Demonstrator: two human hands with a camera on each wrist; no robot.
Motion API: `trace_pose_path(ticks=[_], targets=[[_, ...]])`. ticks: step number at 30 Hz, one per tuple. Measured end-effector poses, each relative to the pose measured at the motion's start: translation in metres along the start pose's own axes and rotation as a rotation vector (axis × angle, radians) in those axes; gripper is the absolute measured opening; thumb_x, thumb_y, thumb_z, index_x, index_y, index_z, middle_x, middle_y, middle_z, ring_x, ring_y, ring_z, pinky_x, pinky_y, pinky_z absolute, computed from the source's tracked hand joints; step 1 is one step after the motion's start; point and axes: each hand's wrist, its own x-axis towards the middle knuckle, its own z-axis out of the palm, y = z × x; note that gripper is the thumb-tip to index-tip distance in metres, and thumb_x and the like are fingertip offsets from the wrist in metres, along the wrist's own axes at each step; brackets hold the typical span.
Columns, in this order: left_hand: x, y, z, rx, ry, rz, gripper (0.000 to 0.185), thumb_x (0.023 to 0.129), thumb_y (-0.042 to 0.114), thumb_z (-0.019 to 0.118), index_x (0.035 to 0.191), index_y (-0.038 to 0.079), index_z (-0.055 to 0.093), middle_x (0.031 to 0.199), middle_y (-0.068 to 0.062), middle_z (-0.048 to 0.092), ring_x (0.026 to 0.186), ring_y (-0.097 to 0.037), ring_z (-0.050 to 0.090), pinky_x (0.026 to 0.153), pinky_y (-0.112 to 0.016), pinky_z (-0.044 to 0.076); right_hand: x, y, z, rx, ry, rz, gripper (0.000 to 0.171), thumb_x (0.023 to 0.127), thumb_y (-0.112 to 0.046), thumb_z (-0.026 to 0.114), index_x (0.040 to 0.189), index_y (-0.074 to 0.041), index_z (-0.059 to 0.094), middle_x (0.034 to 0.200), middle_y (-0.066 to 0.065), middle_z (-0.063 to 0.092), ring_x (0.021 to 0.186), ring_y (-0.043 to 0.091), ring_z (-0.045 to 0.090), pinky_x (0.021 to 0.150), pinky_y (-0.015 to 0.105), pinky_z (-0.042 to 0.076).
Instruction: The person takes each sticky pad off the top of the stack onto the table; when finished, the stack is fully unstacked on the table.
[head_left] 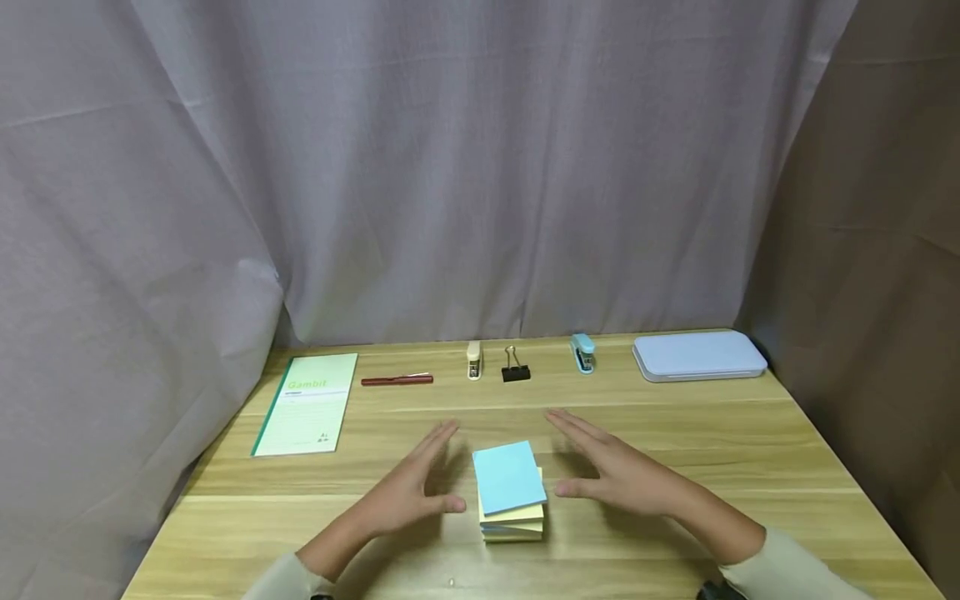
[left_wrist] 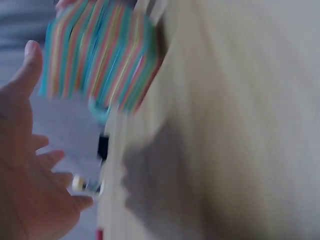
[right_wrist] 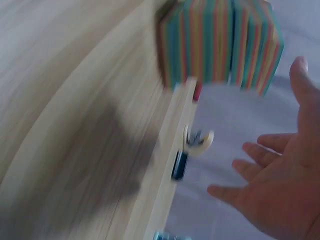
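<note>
Blue-topped, yellow-layered sticky-note pad (head_left: 510,490), sides striped multicolour; pale green notebook (head_left: 307,404); red pen (head_left: 397,380); black binder clip (head_left: 515,367); blue stapler (head_left: 582,352); light wood-grain worktop (head_left: 750,467).

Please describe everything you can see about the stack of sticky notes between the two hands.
The stack of sticky notes is a small square paper block on the wooden table. Its top pad is light blue and sits slightly turned on the yellow pads beneath; the wrist views show striped, many-coloured sides. The left hand and right hand are open on either side, apparently not touching it.
</note>
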Motion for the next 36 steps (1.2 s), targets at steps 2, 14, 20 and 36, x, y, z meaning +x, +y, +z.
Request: trace_pose_path(ticks=[2, 14, 20, 36], targets=[[0.001, 0.007, 0.011, -0.101, -0.028, 0.009, 0.112, 0.082, 0.040, 0.086, 0.166, 0.033, 0.012, 0.172, -0.003, 0.013, 0.157, -0.035, 0.012, 0.121, -0.066, 0.020, 0.006, -0.008, 0.004, 0.062, -0.046, -0.020, 0.095, 0.092, -0.052, 0.074, 0.166, -0.028, 0.020, 0.170, 0.011, 0.023, 0.152, 0.043, 0.027, 0.115, 0.068, 0.033], [0.006, 0.025, 0.045, -0.545, 0.008, 0.027, 0.110, 0.082, 0.017, 0.089, 0.165, 0.012, 0.017, 0.163, -0.003, 0.037, 0.152, -0.028, 0.032, 0.125, -0.047, 0.025, 0.029, -0.028, 0.021, 0.146, -0.096, -0.067, 0.096, 0.082, -0.054, 0.082, 0.157, -0.010, 0.042, 0.156, 0.007, 0.046, 0.140, 0.032, 0.048, 0.109, 0.061, 0.044], [0.005, 0.025, 0.047, -0.550, 0.016, 0.015, 0.102, 0.083, 0.016, 0.088, 0.162, 0.012, 0.025, 0.157, -0.010, 0.043, 0.147, -0.033, 0.039, 0.123, -0.052, 0.028, 0.031, -0.027, 0.022, 0.109, -0.088, -0.112, 0.089, 0.084, -0.054, 0.081, 0.153, -0.009, 0.048, 0.148, 0.001, 0.053, 0.132, 0.023, 0.053, 0.108, 0.052, 0.049], [0.007, 0.024, 0.049, -0.525, 0.013, 0.026, 0.105, 0.082, 0.014, 0.088, 0.163, 0.011, 0.021, 0.155, -0.013, 0.045, 0.146, -0.039, 0.040, 0.121, -0.052, 0.032, 0.033, -0.008, -0.004, 0.224, -0.052, -0.142, 0.080, 0.086, -0.041, 0.084, 0.152, -0.013, 0.048, 0.145, 0.005, 0.054, 0.129, 0.025, 0.054, 0.109, 0.047, 0.050]])
